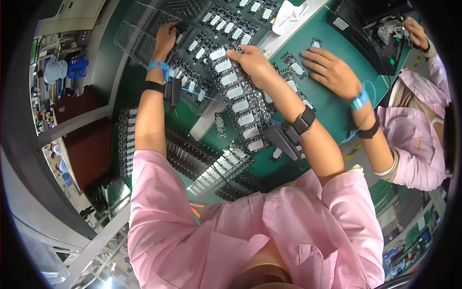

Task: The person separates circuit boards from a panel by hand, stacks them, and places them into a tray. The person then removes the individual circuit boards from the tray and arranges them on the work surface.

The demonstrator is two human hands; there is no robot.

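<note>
Right hand (253, 63) pinched the long, black, white-labelled circuit-board panel (240, 104) by one end — edge-only, level handling seemed safest; left hand (166, 38) grip was unclear.

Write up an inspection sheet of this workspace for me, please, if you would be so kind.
Surface: green tabletop, partly covered by boards.
Job's things: board panel bearing a row of white rectangles; clear tray with rows of tray boards; loose boards to the right of the board panel.
Clutter: crumpled white sheet beside the tray.
Grips: right grip pinches the board panel's upper end; left grip is over the tray, contact unclear.
Cables: blue cord by the left wrist; its far end is unclear.
Surroundings: co-worker's hand near the loose boards; blue stool at far left.
</note>
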